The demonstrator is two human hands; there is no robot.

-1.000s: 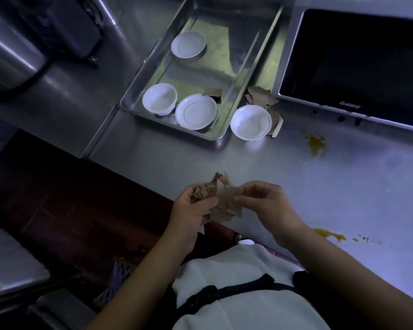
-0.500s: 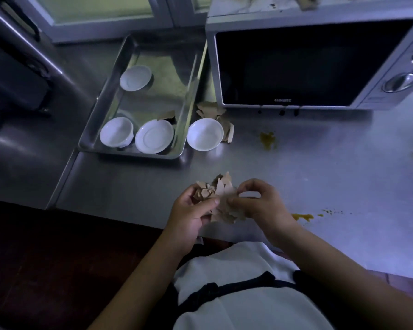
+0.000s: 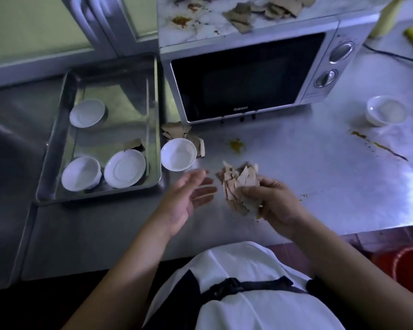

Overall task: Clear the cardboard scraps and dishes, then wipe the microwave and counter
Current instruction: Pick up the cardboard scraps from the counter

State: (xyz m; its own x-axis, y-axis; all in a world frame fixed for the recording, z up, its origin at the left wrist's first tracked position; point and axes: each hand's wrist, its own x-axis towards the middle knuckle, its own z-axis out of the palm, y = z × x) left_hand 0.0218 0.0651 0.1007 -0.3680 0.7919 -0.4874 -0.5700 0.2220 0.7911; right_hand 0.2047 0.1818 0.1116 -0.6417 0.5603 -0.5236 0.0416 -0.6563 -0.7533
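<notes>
Resting in right fingers (image 3: 253,192) — scraps (image 3: 240,184)

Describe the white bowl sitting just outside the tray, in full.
The white bowl is small, round, glossy like ceramic or melamine, upright and apparently empty. It sits on the steel counter immediately right of the metal tray, in front of the microwave's left corner. Brown cardboard scraps lie behind and to its right, partly tucked against it. Neither hand touches it.

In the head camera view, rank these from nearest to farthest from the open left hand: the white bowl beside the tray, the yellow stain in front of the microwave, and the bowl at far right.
From the left hand:
1. White bowl, beside the tray.
2. Yellow stain, before the microwave.
3. Far-right bowl, past the microwave's dials.
</notes>
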